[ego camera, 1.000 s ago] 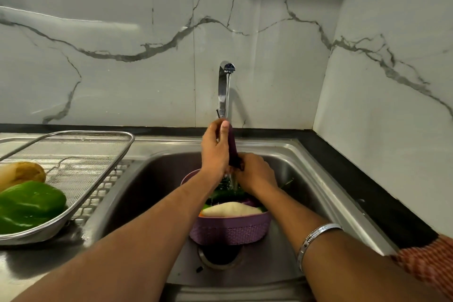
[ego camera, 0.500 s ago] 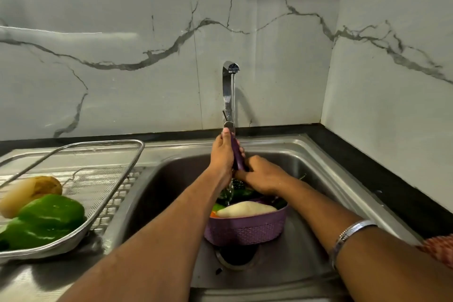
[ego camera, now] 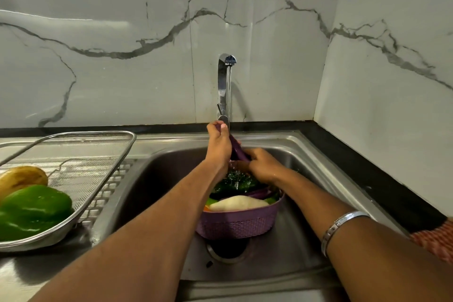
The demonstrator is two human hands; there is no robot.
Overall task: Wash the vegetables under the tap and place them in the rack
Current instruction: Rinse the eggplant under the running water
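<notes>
Head view, by size: steel sink [ego camera: 318,179]; mesh rack [ego camera: 81,169] on its left, green pepper [ego camera: 31,211] inside; purple basket [ego camera: 239,224]; my left hand [ego camera: 219,147] and right hand [ego camera: 261,165], both gripping purple eggplant [ego camera: 236,152] under tap [ego camera: 224,86].

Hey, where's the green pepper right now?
In the head view, the green pepper lies at the far left in the wire rack, beside a potato, left of the sink.
</notes>
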